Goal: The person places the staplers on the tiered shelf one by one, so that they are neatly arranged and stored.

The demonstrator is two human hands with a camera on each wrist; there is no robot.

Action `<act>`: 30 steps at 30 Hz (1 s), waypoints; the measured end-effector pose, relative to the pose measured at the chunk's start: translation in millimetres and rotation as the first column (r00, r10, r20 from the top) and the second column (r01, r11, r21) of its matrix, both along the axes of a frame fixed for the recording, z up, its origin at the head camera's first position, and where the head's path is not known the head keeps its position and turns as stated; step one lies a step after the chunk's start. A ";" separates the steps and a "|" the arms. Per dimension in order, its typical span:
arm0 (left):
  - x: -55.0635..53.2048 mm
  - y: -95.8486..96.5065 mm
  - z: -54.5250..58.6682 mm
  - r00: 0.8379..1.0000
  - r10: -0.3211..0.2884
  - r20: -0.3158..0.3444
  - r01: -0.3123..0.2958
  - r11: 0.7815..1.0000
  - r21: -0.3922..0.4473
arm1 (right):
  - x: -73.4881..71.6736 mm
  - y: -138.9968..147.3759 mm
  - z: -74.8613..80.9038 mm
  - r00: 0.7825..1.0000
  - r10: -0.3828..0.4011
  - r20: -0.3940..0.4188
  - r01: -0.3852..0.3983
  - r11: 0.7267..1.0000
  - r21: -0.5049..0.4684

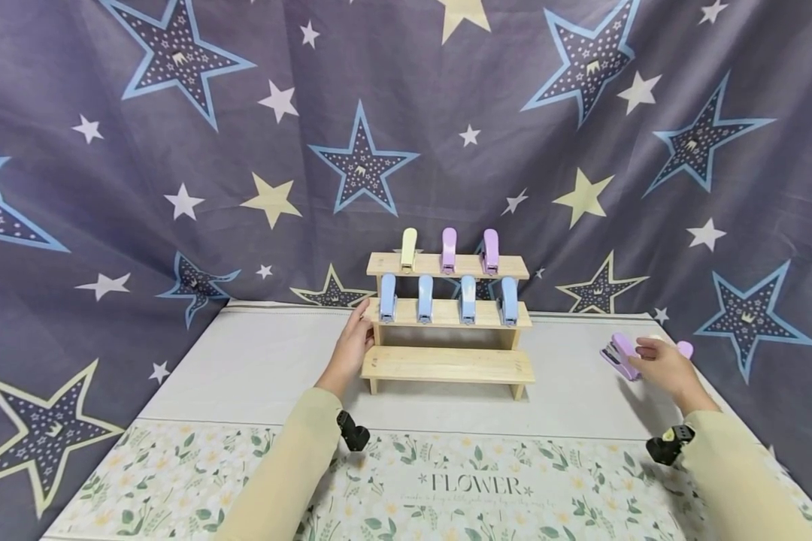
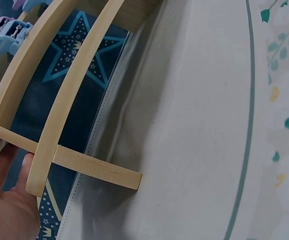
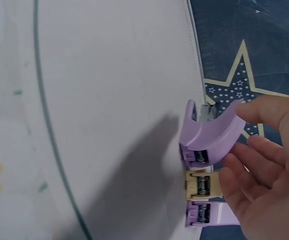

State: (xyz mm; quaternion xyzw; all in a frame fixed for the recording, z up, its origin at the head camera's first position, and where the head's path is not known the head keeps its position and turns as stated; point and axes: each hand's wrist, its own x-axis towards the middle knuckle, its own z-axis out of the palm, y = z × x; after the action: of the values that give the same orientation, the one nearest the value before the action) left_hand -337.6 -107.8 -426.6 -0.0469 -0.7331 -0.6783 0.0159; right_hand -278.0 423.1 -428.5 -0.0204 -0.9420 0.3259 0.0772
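Observation:
My left hand (image 1: 353, 344) grips the left end of a three-tier wooden rack (image 1: 446, 364); in the left wrist view its fingers (image 2: 2, 164) reach behind the middle shelf. On the top tier stand a yellow stapler (image 1: 409, 249) and two purple staplers, one in the middle (image 1: 449, 251). Several blue staplers (image 1: 425, 299) line the middle tier. Far right, my right hand (image 1: 666, 368) pinches a tilted purple stapler (image 1: 624, 355) between thumb and fingers. Beside it in the right wrist view lie a yellow stapler (image 3: 202, 185) and another purple stapler (image 3: 212, 213), partly behind the fingers.
A white table cover (image 1: 277, 361) with a floral front band (image 1: 487, 481) lies under everything. Dark star-patterned cloth (image 1: 406, 68) hangs close behind the rack and along both sides. The staplers at the right lie near the table's right edge.

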 end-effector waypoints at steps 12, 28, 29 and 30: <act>-0.9 0.8 0.4 1.000 0.013 -0.002 -0.013 1.000 0.004 | -6.8 2.9 -7.1 0.993 -0.003 0.121 -0.001 0.999 0.040; -2.5 0.4 -1.2 1.000 0.008 0.002 -0.008 1.000 -0.009 | 4.0 -3.5 -5.7 0.973 0.121 0.195 -0.096 0.987 -0.129; -1.9 0.3 -0.9 1.000 0.012 0.004 -0.012 1.000 -0.012 | 4.2 -4.5 -5.4 0.972 0.119 0.200 -0.094 0.987 -0.128; -1.5 0.1 -0.6 1.000 0.013 0.006 -0.013 1.000 -0.013 | 4.4 -5.5 -5.0 0.971 0.121 0.205 -0.098 0.988 -0.122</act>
State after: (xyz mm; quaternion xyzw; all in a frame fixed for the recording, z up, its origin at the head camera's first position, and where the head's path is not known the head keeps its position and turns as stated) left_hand -339.1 -107.6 -427.1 -0.0401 -0.7379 -0.6735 0.0180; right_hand -273.7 417.6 -433.5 -0.0072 -0.9249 0.3778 -0.0429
